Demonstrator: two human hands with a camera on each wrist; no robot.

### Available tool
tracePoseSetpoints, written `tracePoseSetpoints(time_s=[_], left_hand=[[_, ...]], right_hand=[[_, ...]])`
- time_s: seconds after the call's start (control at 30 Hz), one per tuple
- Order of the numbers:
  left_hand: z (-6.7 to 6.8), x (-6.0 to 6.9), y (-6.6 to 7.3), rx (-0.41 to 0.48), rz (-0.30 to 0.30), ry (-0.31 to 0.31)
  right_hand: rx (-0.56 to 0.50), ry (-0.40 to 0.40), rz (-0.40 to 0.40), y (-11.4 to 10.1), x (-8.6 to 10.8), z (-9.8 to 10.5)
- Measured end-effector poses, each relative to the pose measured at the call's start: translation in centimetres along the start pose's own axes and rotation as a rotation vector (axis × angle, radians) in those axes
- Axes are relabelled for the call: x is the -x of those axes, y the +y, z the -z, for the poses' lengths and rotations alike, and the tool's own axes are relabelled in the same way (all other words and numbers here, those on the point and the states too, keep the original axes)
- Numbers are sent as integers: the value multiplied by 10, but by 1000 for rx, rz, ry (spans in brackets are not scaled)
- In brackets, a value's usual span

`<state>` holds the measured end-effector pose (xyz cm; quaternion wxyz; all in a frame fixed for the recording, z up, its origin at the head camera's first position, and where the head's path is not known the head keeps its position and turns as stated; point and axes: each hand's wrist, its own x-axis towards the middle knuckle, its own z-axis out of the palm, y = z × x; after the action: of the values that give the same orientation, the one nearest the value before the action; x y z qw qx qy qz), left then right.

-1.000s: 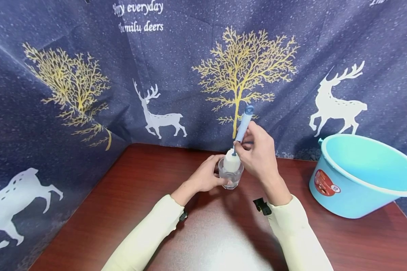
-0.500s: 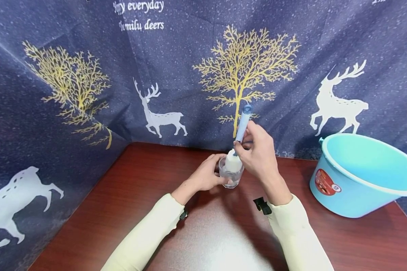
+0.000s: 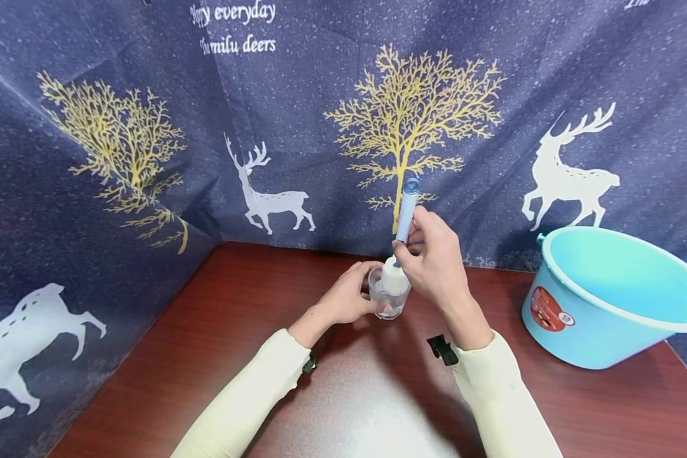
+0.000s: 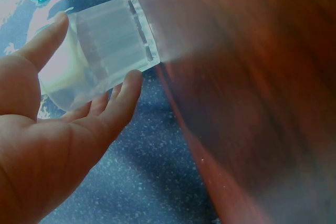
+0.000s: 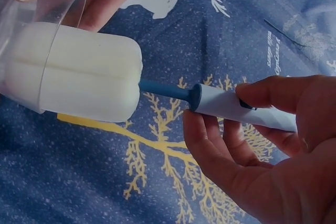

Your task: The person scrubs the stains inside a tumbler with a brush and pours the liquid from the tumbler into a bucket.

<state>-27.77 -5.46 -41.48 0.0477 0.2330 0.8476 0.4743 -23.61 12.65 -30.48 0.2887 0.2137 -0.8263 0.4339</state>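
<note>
A clear cup (image 3: 388, 304) stands upright on the table, and my left hand (image 3: 350, 294) holds it from the left, thumb in front and fingers behind. In the left wrist view the thumb and fingers curve round the cup (image 4: 110, 40). My right hand (image 3: 435, 254) pinches the light-blue handle of a sponge cup brush (image 3: 408, 213). Its white sponge head (image 5: 89, 72) sits partly inside the cup, as the right wrist view shows, with a dark-blue shaft (image 5: 167, 91) between sponge and handle. The brush leans slightly to the right.
A light-blue bucket (image 3: 601, 343) with a red label stands at the right on the dark red-brown table (image 3: 217, 331). Behind the table hangs a dark-blue cloth (image 3: 298, 114) printed with deer and trees.
The brush handle's top has swung a little left, becoming more upright. The sponge has shifted slightly right and lower within the cup. My left hand and the cup stay about where they were.
</note>
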Motion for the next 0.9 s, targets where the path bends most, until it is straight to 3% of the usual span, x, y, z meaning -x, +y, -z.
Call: tracePoseSetpoints(time_s=[0.9], left_hand=[[-1,0,0,6,-2,4]], right_hand=[[3,-18,-24,-6,1,1]])
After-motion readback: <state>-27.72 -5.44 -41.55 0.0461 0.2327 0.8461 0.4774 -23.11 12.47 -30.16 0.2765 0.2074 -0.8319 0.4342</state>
